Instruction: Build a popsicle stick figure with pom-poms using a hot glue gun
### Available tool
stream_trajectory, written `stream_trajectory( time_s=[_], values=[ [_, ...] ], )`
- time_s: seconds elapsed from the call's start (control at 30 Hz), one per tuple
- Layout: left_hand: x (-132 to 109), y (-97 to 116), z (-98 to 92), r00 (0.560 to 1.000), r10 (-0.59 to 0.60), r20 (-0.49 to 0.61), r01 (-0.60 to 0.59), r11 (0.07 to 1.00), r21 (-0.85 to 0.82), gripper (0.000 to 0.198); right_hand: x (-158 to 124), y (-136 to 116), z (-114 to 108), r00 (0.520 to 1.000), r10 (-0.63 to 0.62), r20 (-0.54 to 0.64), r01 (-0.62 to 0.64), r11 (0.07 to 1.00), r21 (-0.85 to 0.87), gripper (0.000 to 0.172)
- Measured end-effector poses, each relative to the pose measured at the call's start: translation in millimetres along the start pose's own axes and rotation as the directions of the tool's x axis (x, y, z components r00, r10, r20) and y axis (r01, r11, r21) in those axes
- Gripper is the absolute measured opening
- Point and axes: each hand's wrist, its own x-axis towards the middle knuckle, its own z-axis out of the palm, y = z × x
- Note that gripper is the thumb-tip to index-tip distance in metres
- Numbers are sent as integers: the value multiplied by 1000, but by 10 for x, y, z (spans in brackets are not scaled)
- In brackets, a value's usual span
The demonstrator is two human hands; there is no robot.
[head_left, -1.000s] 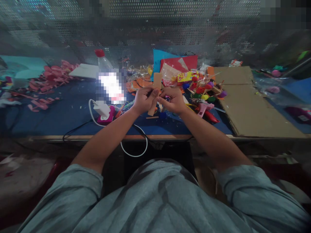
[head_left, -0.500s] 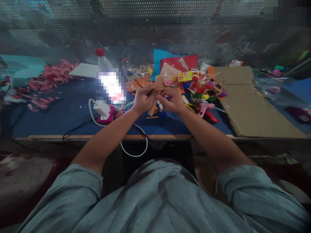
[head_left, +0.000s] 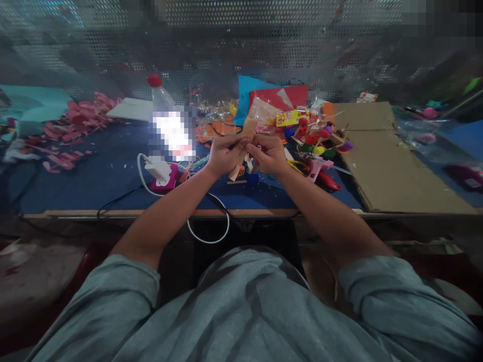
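Head view shows a tan strip (head_left: 249, 128) — flat, narrow, tilted.

No readable text, yellow packet (head_left: 293, 118), print too small

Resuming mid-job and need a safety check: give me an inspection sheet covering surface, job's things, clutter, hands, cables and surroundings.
Surface: blue tabletop, with small scraps scattered on it.
Job's things: tan strip, held tilted above the tabletop.
Clutter: pink pieces and red-capped bottle on the left; pink glue gun and cardboard on the right.
Hands: left hand grips the tan strip; right hand has its fingertips beside the left thumb, its grip partly hidden.
Cables: white cable loops below the front edge; black cable also crosses it.
Surroundings: perforated panel behind the tabletop.
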Motion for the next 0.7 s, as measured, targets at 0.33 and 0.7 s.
stream_trajectory(
  time_s=[0.33, 0.7],
  values=[
    [-2, 28, 12, 998, 2, 63, 0, 1000, -26, 50, -4, 92, 5, 1000, 6, 14, -7, 996, 84, 58],
    [2, 18, 4, 995, 8, 103, -6, 1000, -19, 44, -6, 120, -20, 990, 9, -142, 3, 997, 80, 58]
  ],
)
